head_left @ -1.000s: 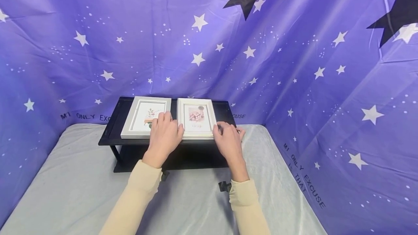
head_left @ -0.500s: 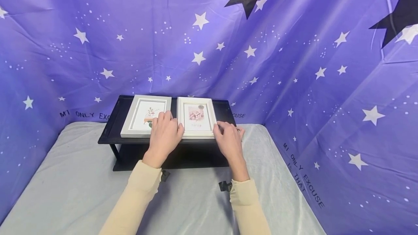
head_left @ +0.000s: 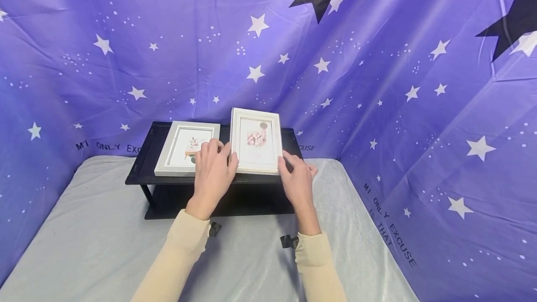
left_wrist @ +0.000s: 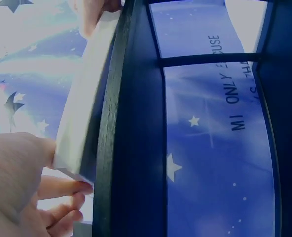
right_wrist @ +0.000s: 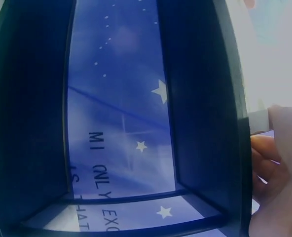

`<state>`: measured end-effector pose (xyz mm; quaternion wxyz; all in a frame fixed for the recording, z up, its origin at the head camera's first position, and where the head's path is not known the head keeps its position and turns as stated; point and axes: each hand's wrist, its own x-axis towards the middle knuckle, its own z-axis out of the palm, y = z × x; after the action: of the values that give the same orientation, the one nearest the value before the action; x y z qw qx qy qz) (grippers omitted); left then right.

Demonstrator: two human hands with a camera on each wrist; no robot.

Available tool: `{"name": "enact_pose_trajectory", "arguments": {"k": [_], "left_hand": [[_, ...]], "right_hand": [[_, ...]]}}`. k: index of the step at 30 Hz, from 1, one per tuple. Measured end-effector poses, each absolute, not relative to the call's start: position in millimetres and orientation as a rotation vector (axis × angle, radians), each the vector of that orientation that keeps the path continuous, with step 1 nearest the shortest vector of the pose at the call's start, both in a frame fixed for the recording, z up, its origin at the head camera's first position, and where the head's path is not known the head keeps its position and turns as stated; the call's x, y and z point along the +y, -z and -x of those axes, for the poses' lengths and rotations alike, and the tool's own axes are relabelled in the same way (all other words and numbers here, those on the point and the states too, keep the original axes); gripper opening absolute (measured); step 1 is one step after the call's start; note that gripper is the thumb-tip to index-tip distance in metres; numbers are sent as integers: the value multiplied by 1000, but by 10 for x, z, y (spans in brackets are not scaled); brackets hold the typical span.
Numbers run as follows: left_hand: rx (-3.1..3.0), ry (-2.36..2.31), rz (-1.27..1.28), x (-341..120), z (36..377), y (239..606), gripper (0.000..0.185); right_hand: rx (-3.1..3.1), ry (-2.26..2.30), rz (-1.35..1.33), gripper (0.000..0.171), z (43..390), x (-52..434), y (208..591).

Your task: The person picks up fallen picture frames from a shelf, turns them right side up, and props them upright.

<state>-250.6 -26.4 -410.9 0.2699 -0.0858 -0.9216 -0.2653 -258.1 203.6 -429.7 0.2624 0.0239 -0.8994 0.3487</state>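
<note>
Left hand (head_left: 212, 171) and right hand (head_left: 296, 181) gripping tilted white photo frame (head_left: 256, 140); backdrop (head_left: 390, 232) reading "MY ONLY EXCUSE"

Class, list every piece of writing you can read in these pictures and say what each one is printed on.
"MI ONLY EXCUSE": printed on the purple star backdrop, left of the black table.
"MI ONLY EXCUSE IS THAT": on the backdrop's right side.
Small caption on the raised picture frame: too blurred to read.
</note>
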Motion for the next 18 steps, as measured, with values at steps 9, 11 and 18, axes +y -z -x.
{"name": "enact_pose_trajectory", "arguments": {"k": [9, 11, 18], "left_hand": [[-2364, 1040, 201, -185, 2459, 4044, 45], [-2346, 1109, 214, -166, 2443, 4040, 47], [-2310, 1306, 249, -105, 2438, 4064, 51]], "right_hand": [[-2275, -1110, -63, 40, 2552, 2024, 4324], [-2246, -1126, -60, 41, 2547, 2020, 4343], [-2141, -1156, -39, 41, 2541, 2033, 4408]]}}
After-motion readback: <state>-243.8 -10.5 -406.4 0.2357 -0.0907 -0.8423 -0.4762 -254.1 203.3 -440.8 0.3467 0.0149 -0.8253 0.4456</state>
